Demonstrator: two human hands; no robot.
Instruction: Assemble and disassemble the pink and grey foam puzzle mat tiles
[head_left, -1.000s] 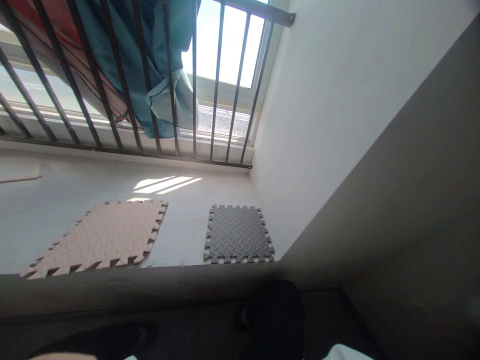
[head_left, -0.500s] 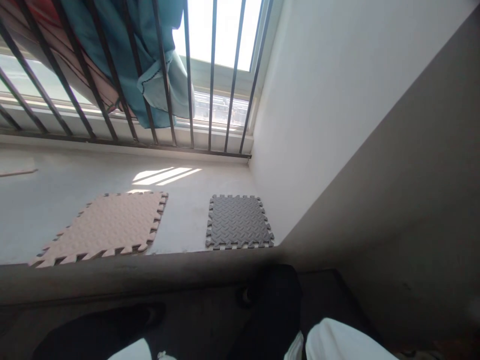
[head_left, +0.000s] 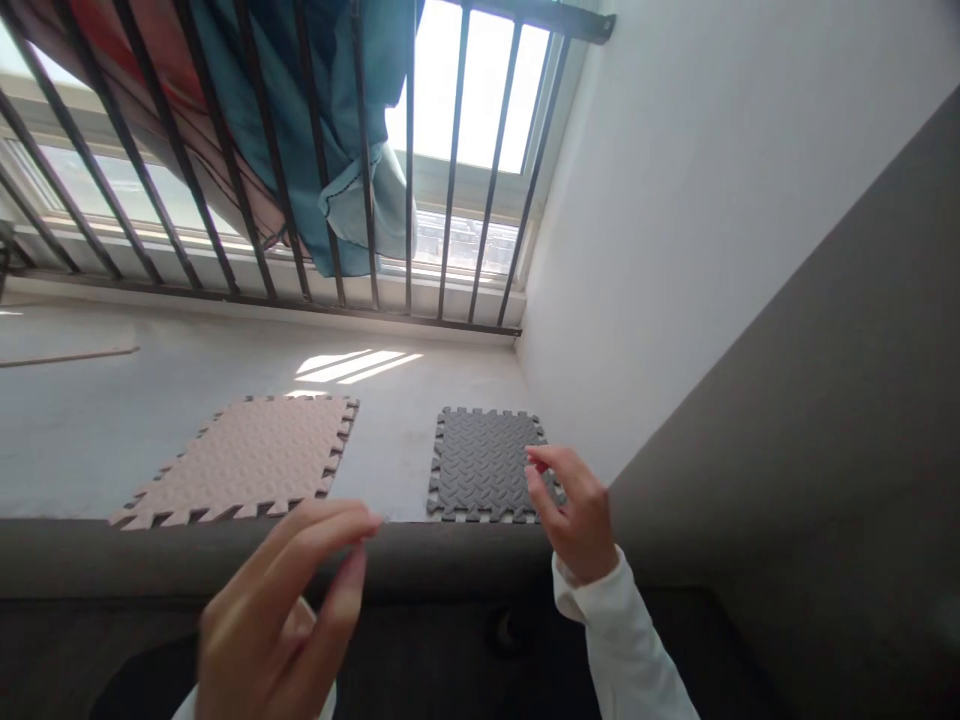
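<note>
My right hand (head_left: 574, 510) is over the right edge of a dark grey foam mat tile (head_left: 484, 460). A small gap shows between its thumb and index finger, and I see nothing held there. I cannot tell whether it touches the tile. Lower and nearer to me, my left hand (head_left: 281, 610) has curved fingers, with the thumb tip close below them and nothing visible between. It is nearest to a beige foam mat tile (head_left: 247, 455), just in front of that tile's front edge. Both tiles lie flat on a pale ledge (head_left: 397, 470) and have jagged interlocking edges.
Dark metal bars (head_left: 409, 200) stand along the back of the ledge, before a window (head_left: 469, 90) and a hanging blue-green cloth (head_left: 300, 120). A white wall (head_left: 637, 230) bounds the right side. At far left lies a thin beige strip (head_left: 75, 356).
Both hands have come up into view from below, the right one over the grey tile. The view has shifted, so the tiles and bars appear slightly lower and further right.
</note>
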